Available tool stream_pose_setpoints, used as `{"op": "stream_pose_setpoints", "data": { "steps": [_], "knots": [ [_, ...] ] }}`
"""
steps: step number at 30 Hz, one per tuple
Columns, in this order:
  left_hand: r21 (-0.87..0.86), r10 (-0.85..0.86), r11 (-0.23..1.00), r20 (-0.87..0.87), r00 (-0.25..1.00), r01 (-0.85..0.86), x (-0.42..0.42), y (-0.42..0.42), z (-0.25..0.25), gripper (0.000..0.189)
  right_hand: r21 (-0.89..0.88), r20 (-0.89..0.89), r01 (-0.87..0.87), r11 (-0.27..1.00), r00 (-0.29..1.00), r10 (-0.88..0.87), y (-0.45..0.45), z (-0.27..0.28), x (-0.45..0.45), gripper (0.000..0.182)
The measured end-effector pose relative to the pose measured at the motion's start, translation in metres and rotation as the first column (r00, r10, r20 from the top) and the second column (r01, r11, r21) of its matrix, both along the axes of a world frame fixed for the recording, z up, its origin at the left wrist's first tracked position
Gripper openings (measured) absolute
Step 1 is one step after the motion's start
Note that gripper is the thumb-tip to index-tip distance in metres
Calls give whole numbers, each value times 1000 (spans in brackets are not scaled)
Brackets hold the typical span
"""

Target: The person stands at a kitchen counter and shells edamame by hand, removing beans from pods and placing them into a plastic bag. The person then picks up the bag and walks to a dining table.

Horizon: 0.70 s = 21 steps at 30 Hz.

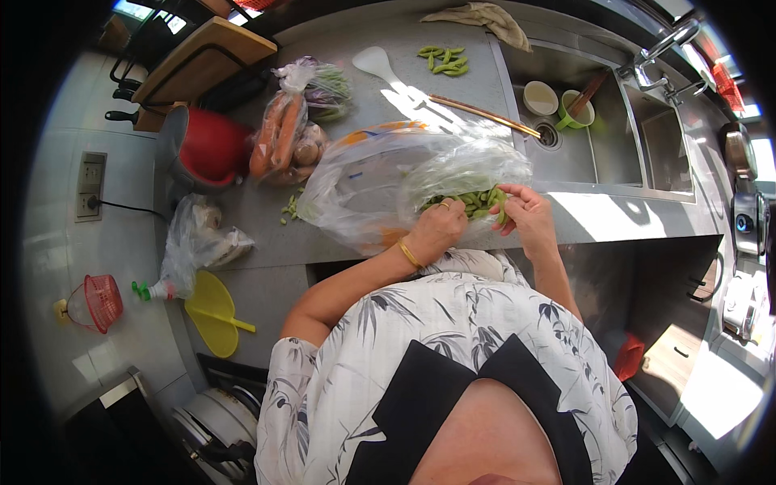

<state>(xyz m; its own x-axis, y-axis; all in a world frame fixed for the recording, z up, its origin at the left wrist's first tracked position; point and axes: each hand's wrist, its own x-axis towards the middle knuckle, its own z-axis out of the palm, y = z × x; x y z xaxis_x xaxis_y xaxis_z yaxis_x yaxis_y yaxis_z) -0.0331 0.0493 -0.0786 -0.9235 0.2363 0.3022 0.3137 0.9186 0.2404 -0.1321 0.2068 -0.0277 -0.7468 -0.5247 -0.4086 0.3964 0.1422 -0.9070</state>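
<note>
Green soybean pods lie in a clear plastic bag on the grey counter just in front of me. My right hand is at the bag's right side, its thumb and fingers pinched on a pod. Close by, my left hand curls over the near side of the bag against the pods; its fingertips are hidden. A larger plastic bag with orange print spreads open to the left. Small green pieces are scattered beside its left edge.
Several pods lie at the back near a white spatula. Chopsticks reach over the sink, which holds a bowl and a green cup. Bagged carrots and a red appliance stand left.
</note>
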Motion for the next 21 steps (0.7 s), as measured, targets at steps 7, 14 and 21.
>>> {"op": "stream_pose_setpoints", "data": {
  "steps": [7, 14, 21],
  "knots": [
    [-60, -159, 984, 116, 980, 167, -6, 1, -15, 13, 48, 1, 1, 999, 1000, -1, -7, -1, -3, 30],
    [-85, -222, 967, 180, 958, 240, -10, 1, -20, 12, 37, -7, 49, 998, 999, -48, -3, 4, -3, 29],
    [-34, -187, 980, 168, 968, 195, -10, -7, -12, 12, -57, -36, 72, 996, 997, -74, 4, 26, -12, 29]
  ]
}}
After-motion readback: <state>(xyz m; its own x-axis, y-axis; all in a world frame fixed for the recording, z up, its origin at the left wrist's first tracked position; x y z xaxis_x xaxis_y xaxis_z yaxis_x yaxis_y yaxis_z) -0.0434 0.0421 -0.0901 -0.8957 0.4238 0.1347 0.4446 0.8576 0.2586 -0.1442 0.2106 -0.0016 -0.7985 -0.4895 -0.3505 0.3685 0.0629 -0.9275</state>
